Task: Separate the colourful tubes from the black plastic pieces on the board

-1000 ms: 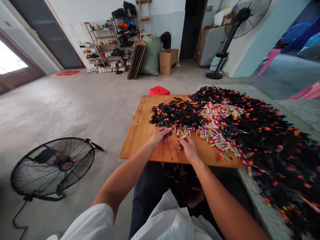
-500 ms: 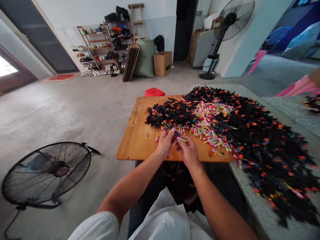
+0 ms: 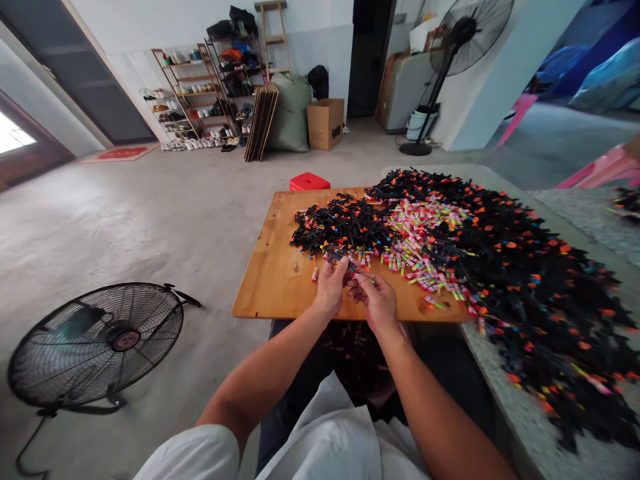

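My left hand [image 3: 331,288] and my right hand [image 3: 376,300] meet just above the near edge of a wooden board [image 3: 270,280]. The left hand's fingers pinch a small black piece [image 3: 336,255]. The right hand's fingers are closed on a thin coloured piece [image 3: 364,276] that touches the black one. Just beyond the hands lies a big heap of black pieces with orange tips [image 3: 520,267]. A patch of small bright coloured pieces [image 3: 425,233] sits in the middle of that heap.
A floor fan [image 3: 95,347] stands low at my left. The board rests beside a grey stone-topped table [image 3: 530,413] on the right. A red stool [image 3: 309,181] is behind the board. Shoe racks [image 3: 200,93], a cardboard box [image 3: 325,123] and a standing fan [image 3: 450,60] line the far wall.
Both hands lifted off the board and came together, each with a small piece picked from the heap's edge. In the last half second they barely moved.
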Motion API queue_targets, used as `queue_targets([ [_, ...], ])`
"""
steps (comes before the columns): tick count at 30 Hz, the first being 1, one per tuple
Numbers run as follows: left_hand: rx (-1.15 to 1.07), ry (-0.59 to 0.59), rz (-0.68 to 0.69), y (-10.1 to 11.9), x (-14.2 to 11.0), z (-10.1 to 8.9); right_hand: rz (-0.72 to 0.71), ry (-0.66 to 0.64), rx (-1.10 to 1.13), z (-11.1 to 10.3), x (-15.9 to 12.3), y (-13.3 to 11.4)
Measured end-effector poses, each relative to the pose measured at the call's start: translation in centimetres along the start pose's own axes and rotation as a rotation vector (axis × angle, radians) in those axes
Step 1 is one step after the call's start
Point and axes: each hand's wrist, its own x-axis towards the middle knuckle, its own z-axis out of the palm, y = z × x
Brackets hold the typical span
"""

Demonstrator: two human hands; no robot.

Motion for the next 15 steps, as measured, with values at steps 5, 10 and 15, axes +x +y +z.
queue_targets([
  [5,0.008,0.013,0.04,0.08,-0.13,0.02,0.001,0.012,-0.067,-0.06,0.07,0.19],
  [10,0.0,0.022,0.042,0.11,-0.3,-0.05,0.011,0.032,-0.057,-0.03,0.01,0.38],
  [15,-0.006,0.03,0.039,-0.05,-0.44,-0.15,0.014,0.072,-0.041,0.31,-0.12,0.38],
])
